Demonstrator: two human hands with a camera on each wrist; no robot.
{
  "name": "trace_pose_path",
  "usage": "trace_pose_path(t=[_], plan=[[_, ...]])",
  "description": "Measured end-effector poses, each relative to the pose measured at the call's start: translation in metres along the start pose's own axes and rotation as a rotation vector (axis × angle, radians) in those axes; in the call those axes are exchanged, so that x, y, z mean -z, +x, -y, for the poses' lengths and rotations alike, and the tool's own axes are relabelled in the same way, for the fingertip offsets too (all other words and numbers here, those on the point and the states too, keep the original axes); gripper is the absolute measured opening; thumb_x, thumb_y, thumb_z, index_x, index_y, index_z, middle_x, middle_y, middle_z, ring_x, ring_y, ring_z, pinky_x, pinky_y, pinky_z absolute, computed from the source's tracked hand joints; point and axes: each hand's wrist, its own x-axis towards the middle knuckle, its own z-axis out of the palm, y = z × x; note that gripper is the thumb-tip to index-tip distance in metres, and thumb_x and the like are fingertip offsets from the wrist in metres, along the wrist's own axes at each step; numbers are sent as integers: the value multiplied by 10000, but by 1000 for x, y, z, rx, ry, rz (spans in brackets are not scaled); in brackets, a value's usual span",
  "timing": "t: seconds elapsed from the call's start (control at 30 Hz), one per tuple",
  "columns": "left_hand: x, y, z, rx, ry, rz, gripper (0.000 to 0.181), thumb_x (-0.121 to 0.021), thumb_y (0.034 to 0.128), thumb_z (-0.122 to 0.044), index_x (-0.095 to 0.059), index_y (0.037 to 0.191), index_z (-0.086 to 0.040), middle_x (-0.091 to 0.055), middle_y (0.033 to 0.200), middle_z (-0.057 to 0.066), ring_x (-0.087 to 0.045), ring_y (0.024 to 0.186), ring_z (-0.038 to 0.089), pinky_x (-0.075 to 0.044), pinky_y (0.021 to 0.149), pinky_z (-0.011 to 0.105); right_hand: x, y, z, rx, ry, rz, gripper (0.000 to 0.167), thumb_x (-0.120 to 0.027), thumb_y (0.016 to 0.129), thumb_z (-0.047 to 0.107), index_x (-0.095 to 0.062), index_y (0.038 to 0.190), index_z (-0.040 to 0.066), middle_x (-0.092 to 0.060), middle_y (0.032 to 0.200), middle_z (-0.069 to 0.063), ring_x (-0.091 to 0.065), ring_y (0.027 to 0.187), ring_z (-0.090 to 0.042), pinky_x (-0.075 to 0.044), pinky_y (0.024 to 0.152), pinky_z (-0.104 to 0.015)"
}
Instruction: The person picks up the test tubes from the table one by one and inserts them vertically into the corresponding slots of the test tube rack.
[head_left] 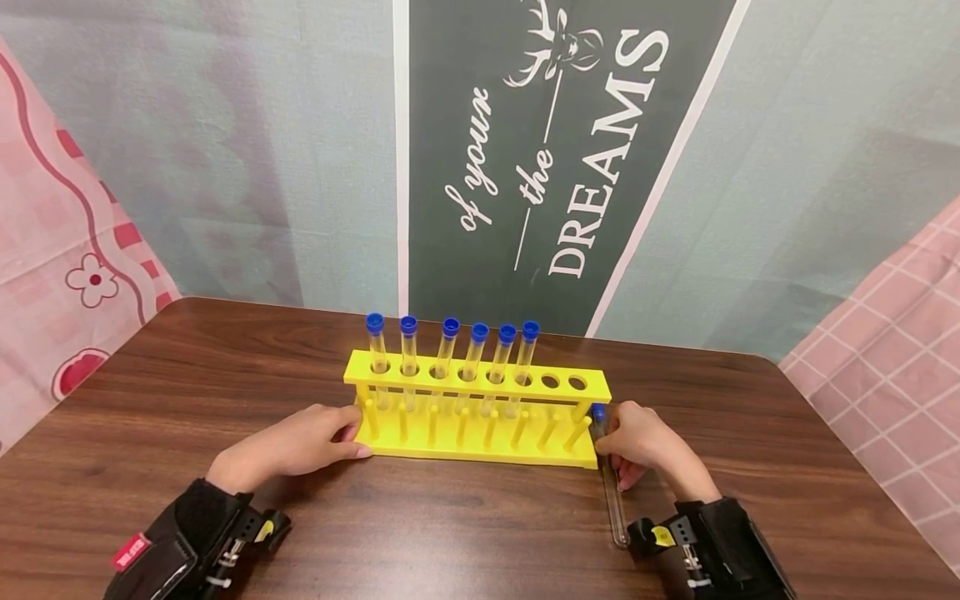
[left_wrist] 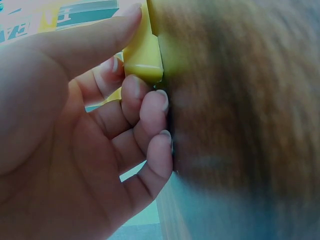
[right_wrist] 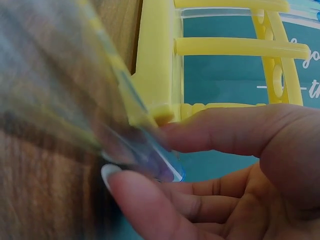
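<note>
A yellow test tube rack (head_left: pixel 480 454) stands on the table with several clear, blue-capped test tubes (head_left: pixel 451 327) upright in it. Its two rightmost holes hold no tube. At the rack's left end, my left hand (head_left: pixel 315 442) grips the base; in the left wrist view the thumb and curled fingers meet the yellow base end (left_wrist: pixel 142 55). Beside the right end, my right hand (head_left: pixel 641 437) pinches another test tube (head_left: pixel 612 504), its blue cap pointing away and its rounded end toward me. The right wrist view shows this clear tube (right_wrist: pixel 100 65) blurred and close to the camera.
The brown wooden table (head_left: pixel 480 542) extends in front of the rack and to both sides. Behind it hangs a grey-green curtain (head_left: pixel 337 167) with a dark lettered panel (head_left: pixel 487 275). Pink patterned cloth (head_left: pixel 892 333) borders the table at left and right.
</note>
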Motion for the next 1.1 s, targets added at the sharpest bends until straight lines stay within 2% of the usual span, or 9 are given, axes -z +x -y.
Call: trace_pose_path(t=[0.53,0.7,1.1], plan=[[-1,0,2,-57,31,-30,331,-652,835,-328,-421,710,-126,-312,585,-53,-314,515,75,-260,494,218,0,1,2,-6,-21,0,169,-632,783,50,-524,673,-20,-532,548,-116,-563,394,-181,-475,433,-287],[-1,0,2,-51,26,-28,334,-651,834,-336,-423,711,-126,-314,585,-50,-314,514,79,-260,494,222,0,1,1,-20,-10,-2,176,-627,780,51,-524,656,-20,-529,540,-115,-566,396,-186,-476,434,-289],[-2,1,4,-52,34,-25,336,-648,835,-345,-423,712,-128,-317,587,-51,-317,516,78,-265,496,221,6,-1,1,-29,16,-8,145,-611,780,49,-501,753,-40,-534,571,-128,-584,424,-208,-483,440,-300]])
